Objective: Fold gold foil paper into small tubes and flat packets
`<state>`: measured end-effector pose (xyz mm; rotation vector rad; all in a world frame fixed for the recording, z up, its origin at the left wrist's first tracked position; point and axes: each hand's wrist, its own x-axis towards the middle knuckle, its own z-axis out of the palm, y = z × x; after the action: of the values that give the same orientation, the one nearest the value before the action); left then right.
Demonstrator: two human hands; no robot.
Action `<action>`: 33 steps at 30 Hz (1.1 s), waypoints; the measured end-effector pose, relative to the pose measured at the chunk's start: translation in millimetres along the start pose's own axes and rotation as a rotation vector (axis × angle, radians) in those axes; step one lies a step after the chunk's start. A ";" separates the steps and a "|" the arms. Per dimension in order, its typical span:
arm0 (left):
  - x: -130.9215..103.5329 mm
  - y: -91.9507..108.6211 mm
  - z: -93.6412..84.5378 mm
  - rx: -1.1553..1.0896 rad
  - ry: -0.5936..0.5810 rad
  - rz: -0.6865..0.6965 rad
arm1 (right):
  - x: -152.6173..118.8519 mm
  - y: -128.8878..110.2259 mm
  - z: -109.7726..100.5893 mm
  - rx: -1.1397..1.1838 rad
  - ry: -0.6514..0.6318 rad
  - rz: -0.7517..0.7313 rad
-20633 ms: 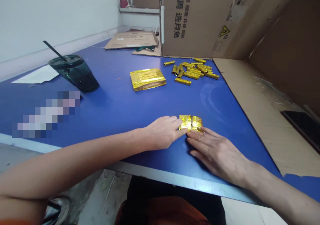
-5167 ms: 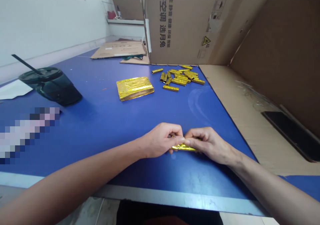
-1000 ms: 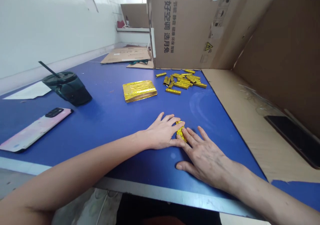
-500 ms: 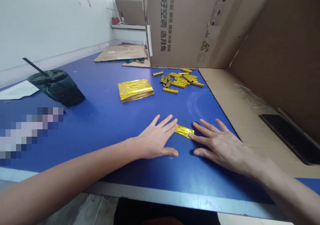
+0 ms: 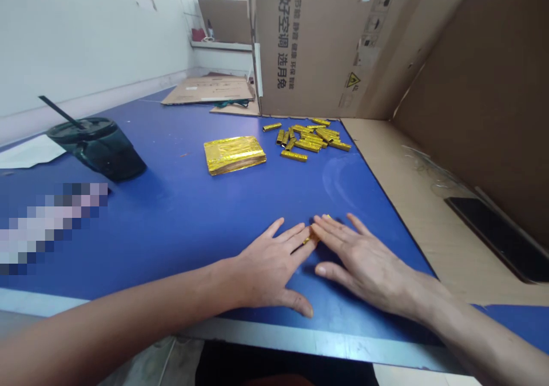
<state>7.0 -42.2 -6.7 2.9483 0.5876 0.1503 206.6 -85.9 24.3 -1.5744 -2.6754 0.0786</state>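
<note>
Near the front of the blue table [image 5: 180, 203], my left hand [image 5: 274, 266] lies palm down with its fingers spread. My right hand [image 5: 360, 254] is opposite it, fingers stretched out, their tips meeting those of the left hand. Between and under the fingertips is a gold foil strip [image 5: 307, 240], mostly hidden by the fingers. Farther back lies a flat stack of gold foil sheets [image 5: 235, 154]. Several small folded gold pieces [image 5: 311, 140] are heaped to the right of the stack, by the cardboard box.
A dark cup with a straw [image 5: 105, 148] stands at the left on the table. A large cardboard box [image 5: 326, 43] rises at the back. At the right, a black flat object [image 5: 497, 237] lies on cardboard. Flat cardboard [image 5: 210, 90] rests at the back left.
Both hands have moved slightly nearer the table's front edge, and my right hand has shifted left so the fingertips meet. The gold strip, visible before between the hands, is now mostly covered.
</note>
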 end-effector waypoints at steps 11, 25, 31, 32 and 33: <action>-1.7 2.9 4.8 0.022 0.032 -0.016 | -12.9 -0.8 22.7 -0.157 0.019 -0.010; 35.2 3.3 -6.4 0.218 0.135 -0.061 | 18.5 19.0 3.9 -0.106 0.063 -0.105; 39.0 2.0 -4.0 0.142 0.225 -0.114 | 19.7 27.1 11.4 0.043 0.175 -0.082; 39.2 0.1 -3.8 0.085 0.240 -0.129 | 20.3 28.4 11.4 0.110 0.193 -0.058; 39.5 -2.3 -3.6 -0.002 0.262 -0.158 | 20.8 29.5 10.9 0.202 0.206 -0.024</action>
<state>42.0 -24.3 -0.7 2.8852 0.8490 0.5249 221.6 -53.6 11.7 -1.4076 -2.4433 0.1695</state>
